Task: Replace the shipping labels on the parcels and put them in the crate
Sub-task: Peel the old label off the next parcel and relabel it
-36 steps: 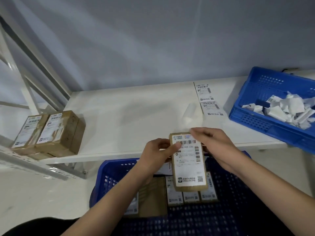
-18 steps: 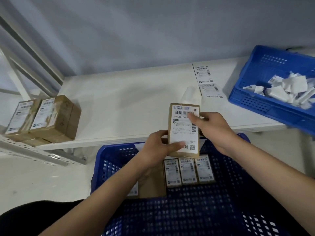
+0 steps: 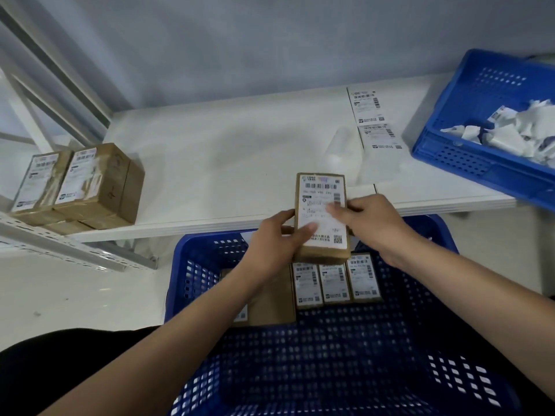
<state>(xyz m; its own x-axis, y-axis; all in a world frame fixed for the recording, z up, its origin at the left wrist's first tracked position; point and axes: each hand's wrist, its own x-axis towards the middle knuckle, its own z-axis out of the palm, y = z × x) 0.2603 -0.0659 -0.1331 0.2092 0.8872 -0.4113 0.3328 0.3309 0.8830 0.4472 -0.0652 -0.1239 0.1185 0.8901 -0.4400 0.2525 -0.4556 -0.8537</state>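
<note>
A brown cardboard parcel with a white shipping label on its face is held above the far edge of the big blue crate. My left hand grips its left side, thumb lying across the label. My right hand holds the right side, fingers pressing on the label's middle. Inside the crate lie three labelled parcels in a row and a plain brown one to their left. Two spare labels lie on the white table.
Several labelled brown parcels are stacked at the table's left end. A second blue crate at the right holds crumpled white label scraps. A grey metal shelf frame rises at the left. A clear plastic piece lies near the labels.
My right hand's fingers have slid from the parcel's top edge down onto the middle of the label. The parcel stayed between both hands above the crate.
</note>
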